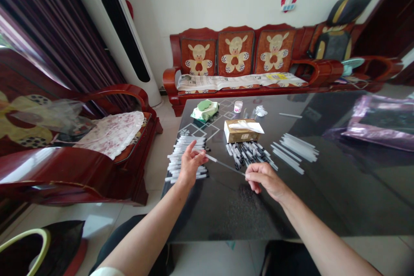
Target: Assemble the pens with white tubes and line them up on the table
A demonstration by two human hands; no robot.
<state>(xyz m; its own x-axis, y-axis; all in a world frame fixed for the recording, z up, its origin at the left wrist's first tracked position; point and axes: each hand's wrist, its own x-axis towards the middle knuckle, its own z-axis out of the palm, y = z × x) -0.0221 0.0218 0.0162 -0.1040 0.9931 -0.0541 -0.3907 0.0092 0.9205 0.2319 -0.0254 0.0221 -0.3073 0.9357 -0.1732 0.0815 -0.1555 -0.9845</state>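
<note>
My left hand (191,161) holds a white pen barrel (211,158) between its fingers, over a pile of white pens (176,159) at the table's left side. My right hand (263,179) pinches the far end of a thin clear tube (231,167), whose other end meets the barrel. Beyond my right hand lies a heap of black and white pen parts (247,154). Farther right, white sticks (297,148) lie in a loose row.
On the dark table (339,189) stand a tissue box (242,131), a green wipes pack (205,110), a small jar (238,106) and a crumpled tissue (261,111). A purple plastic bag (381,123) lies at the right.
</note>
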